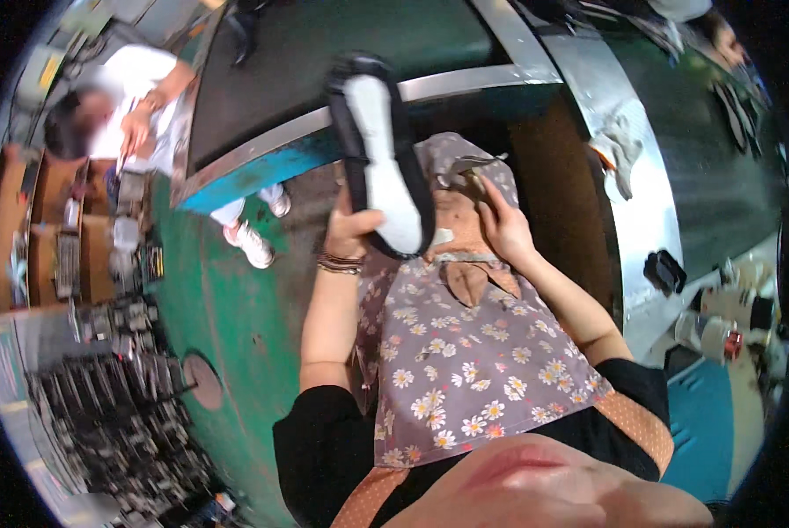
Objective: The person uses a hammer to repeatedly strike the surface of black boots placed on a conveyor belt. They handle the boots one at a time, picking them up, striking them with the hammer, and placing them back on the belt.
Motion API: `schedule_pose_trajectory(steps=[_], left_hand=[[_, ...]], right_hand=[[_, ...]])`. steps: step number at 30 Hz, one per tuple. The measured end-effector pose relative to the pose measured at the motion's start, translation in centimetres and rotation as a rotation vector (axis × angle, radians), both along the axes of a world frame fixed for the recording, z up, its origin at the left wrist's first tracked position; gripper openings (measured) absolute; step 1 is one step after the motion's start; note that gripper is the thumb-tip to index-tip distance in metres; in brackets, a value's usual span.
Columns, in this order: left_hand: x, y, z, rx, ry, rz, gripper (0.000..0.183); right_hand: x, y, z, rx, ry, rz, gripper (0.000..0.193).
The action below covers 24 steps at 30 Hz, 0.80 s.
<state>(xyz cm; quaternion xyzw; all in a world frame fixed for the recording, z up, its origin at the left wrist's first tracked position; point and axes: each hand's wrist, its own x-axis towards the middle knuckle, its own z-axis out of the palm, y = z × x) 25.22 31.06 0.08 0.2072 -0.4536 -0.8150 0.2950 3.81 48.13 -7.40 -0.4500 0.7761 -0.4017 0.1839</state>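
A black shoe (421,189) with a long white sole-side panel (381,158) stands up in front of my apron, its panel turned toward me. My left hand (355,231) grips it by the lower left side, thumb lying over the white panel. Lower on the right, my right hand (504,224) is at the peach pocket area of my flowered apron (465,370). Its fingers are bent round a small tan and grey item (475,169) whose kind I cannot make out. The shoe's far side is hidden.
A metal-edged conveyor (324,119) crosses ahead, and a metal ledge (654,167) on the right bears a white glove (619,145) and a black item (665,271). Another person (139,97) works at the far left, near wooden shelves (55,229). Dark stacked parts (121,414) fill the lower left.
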Motion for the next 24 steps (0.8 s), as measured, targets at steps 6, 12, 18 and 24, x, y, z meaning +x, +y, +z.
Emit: schedule_pose_trajectory(steps=[6, 12, 18, 24], left_hand=[[1.1, 1.8, -2.3, -0.09, 0.046, -0.014, 0.086], [2.6, 1.6, -2.2, -0.045, 0.137, -0.081, 0.097], [2.3, 0.0, 0.1, -0.333, 0.001, -0.05, 0.121], [2.9, -0.8, -2.5, -0.793, -0.625, -0.157, 0.118]], right_hand=[[-0.2, 0.4, -0.6, -0.037, -0.047, -0.007, 0.049], [-0.3, 0.6, -0.3, -0.094, 0.058, 0.044, 0.048], [-2.1, 1.0, -1.5, -0.055, -0.127, 0.026, 0.049], [-2.3, 0.9, -1.1, -0.019, -0.13, 0.041, 0.05]])
